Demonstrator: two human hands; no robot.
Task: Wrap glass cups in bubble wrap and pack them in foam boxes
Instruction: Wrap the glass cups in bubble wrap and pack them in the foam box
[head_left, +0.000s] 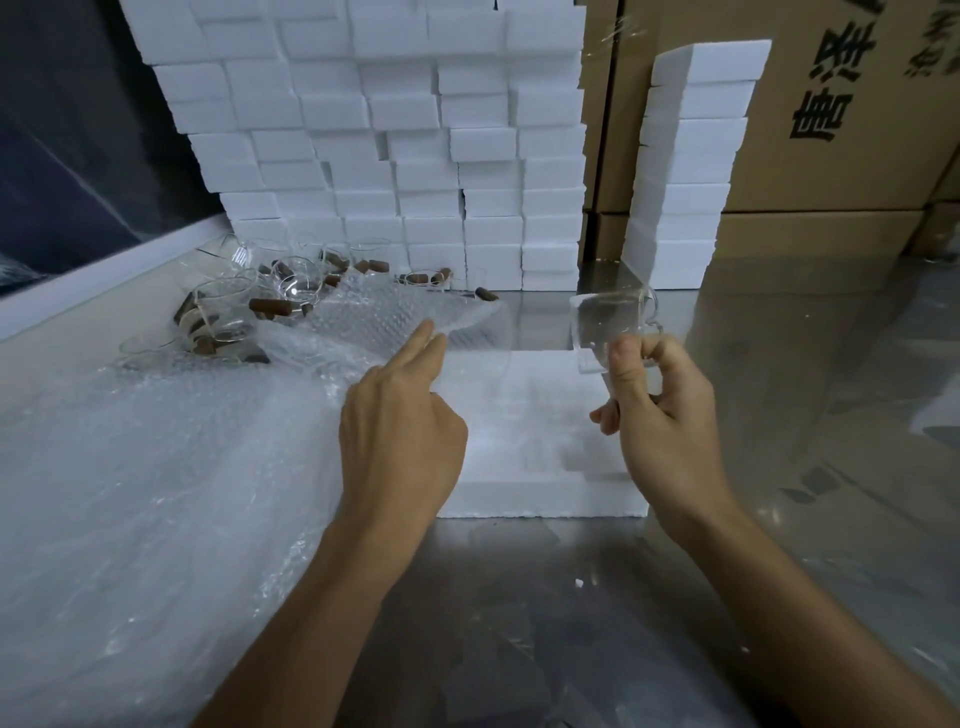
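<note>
Step in hand: by my reading, the fetching of a sheet for a bare cup; the glass cup (610, 325) is lifted and unwrapped, and the wrapping itself is not yet begun
Right hand: the right hand (657, 410) grasps the glass cup, thumb and curled fingers pinched round its lower part near the handle; the cup hangs in the air, tilted, above the far right corner of the open foam box (540, 493)
Left hand: the left hand (402, 415) reaches forward with two fingers (423, 340) straight and the others folded under; the fingertips lie at the edge of a bubble wrap sheet (384, 312); whether they pinch it or only touch it I cannot tell
Bubble wrap: a loose heap (156, 441) spreads over the left of the steel table (779, 415); the reached-for sheet lies at its far edge
Foam box: it lies open on the table between the two hands, its cavity empty so far as can be seen
Waiting cups: more cups (249, 306) with dark wooden handles lie heaped at the far left, beside the wall of stacked foam boxes (389, 130)
Next move: likely to draw one sheet free of the heap, then set the cup on it and roll; this calls for a firm hold on the glass while the other hand separates a single layer
Behind: cardboard cartons (831, 130) stand at the back right
</note>
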